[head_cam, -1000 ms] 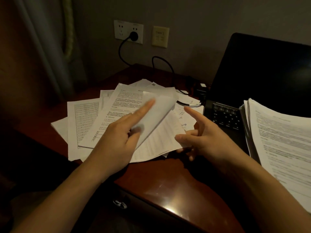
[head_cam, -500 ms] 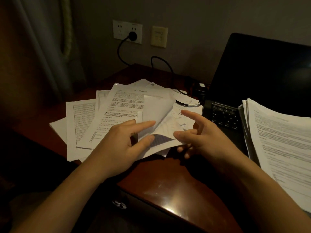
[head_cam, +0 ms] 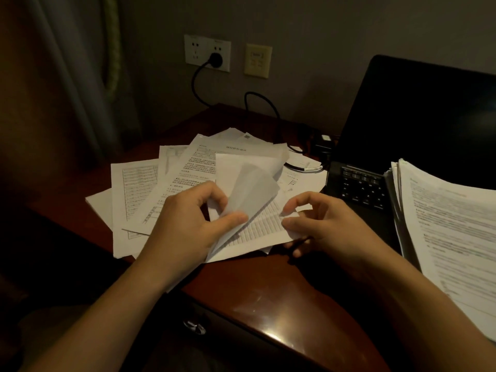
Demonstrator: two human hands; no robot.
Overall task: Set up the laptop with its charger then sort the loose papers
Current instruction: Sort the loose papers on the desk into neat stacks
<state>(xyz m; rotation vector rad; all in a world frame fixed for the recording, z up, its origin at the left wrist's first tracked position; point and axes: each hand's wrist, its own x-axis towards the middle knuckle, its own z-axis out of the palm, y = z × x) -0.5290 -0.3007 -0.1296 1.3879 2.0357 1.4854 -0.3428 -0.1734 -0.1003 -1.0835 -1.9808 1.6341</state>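
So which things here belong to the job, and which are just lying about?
Job: laptop; charger plug and cable; loose papers; paper stack on the laptop; lifted sheet pinched by left hand; printed sheet held by right hand.
Lying about: wall switch; curtain; drawer handle.

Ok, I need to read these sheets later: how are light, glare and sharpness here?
Head view: dim, warm light; print on the loose papers is too soft to read; the lifted sheet in the left hand looks blurred; glare sits on the desk edge; the laptop screen is black; the left side falls into deep shadow.
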